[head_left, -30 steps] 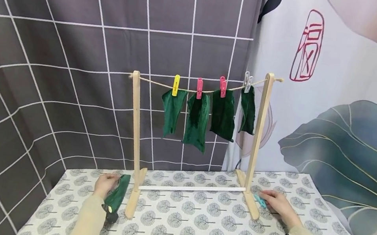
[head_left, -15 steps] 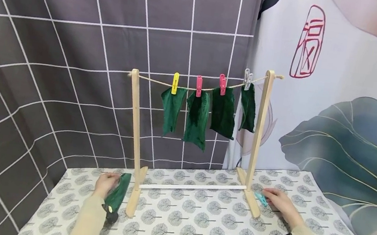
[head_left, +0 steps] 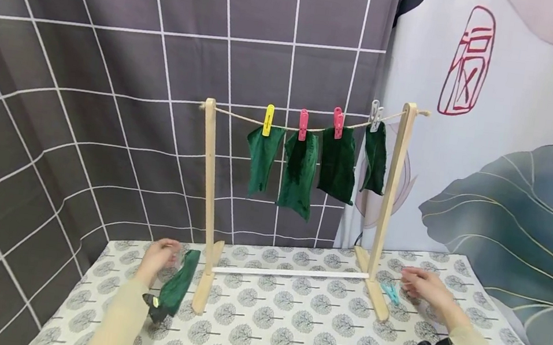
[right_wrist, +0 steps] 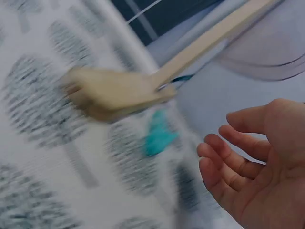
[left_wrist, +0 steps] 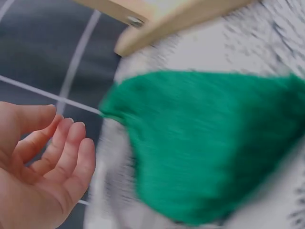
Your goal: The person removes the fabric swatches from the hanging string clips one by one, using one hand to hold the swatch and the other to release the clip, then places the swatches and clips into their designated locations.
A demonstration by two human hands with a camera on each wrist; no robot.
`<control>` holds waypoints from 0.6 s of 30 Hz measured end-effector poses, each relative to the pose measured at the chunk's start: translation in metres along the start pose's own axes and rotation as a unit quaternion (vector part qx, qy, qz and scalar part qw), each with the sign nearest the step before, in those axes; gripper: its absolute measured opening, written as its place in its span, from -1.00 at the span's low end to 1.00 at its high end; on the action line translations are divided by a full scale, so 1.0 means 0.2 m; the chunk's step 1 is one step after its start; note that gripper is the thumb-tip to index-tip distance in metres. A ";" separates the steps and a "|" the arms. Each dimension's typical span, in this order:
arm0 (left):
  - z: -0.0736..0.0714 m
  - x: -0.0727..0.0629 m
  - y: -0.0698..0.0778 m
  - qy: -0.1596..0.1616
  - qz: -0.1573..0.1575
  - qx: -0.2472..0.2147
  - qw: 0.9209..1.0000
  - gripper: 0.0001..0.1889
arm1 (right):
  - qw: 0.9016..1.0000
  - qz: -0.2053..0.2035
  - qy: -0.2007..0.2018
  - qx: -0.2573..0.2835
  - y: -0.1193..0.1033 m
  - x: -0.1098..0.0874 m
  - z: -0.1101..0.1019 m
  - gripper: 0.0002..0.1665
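My left hand (head_left: 159,259) hovers just left of a green cloth (head_left: 179,283) that lies on the table beside the rack's left foot. In the left wrist view the fingers are loosely bent and hold nothing, apart from the cloth (left_wrist: 190,143). On the other side my right hand (head_left: 428,287) is to the right of a turquoise clothespin (head_left: 390,293). That clothespin (right_wrist: 159,134) lies on the tablecloth near the right foot, and the relaxed fingers are apart from it.
A wooden rack (head_left: 209,181) carries a string line with several green cloths (head_left: 298,175), held by a yellow clothespin (head_left: 268,121), two pink clothespins (head_left: 303,125) and a white one. A white bar (head_left: 289,273) joins its feet. A dark grid curtain (head_left: 105,115) hangs behind.
Both hands have come away from what they touched: the left has let go of the green cloth, the right has released the turquoise clothespin. The head view has shifted slightly.
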State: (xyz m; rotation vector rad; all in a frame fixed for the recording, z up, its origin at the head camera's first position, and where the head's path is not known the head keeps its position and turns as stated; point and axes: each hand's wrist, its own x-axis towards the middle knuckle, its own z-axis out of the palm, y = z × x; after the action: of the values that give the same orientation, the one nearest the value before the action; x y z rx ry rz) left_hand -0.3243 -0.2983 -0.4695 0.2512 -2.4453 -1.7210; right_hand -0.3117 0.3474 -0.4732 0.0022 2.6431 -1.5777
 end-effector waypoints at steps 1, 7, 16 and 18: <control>-0.01 0.00 0.03 0.000 0.011 0.003 1.000 -0.64 | 1.000 -0.009 0.002 -0.009 -0.02 0.00 -0.03 -0.33; -0.07 0.00 0.27 0.004 0.072 0.024 0.997 -0.67 | 0.996 -0.087 0.026 -0.025 -0.23 -0.02 -0.18 -0.35; -0.18 -0.04 0.62 0.000 0.140 0.031 0.990 -0.62 | 0.984 -0.165 0.066 -0.014 -0.54 -0.09 -0.34 -0.54; -0.21 -0.07 0.70 0.006 0.162 0.028 0.986 -0.60 | 0.981 -0.175 0.078 -0.008 -0.61 -0.12 -0.38 -0.66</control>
State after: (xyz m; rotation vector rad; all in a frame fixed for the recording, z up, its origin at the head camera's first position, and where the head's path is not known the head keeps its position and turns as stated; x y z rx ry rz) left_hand -0.3092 -0.2877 -0.3234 -0.1265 -2.3683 -1.5089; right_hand -0.2956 0.3562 -0.3286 -0.3745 2.9040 -1.7158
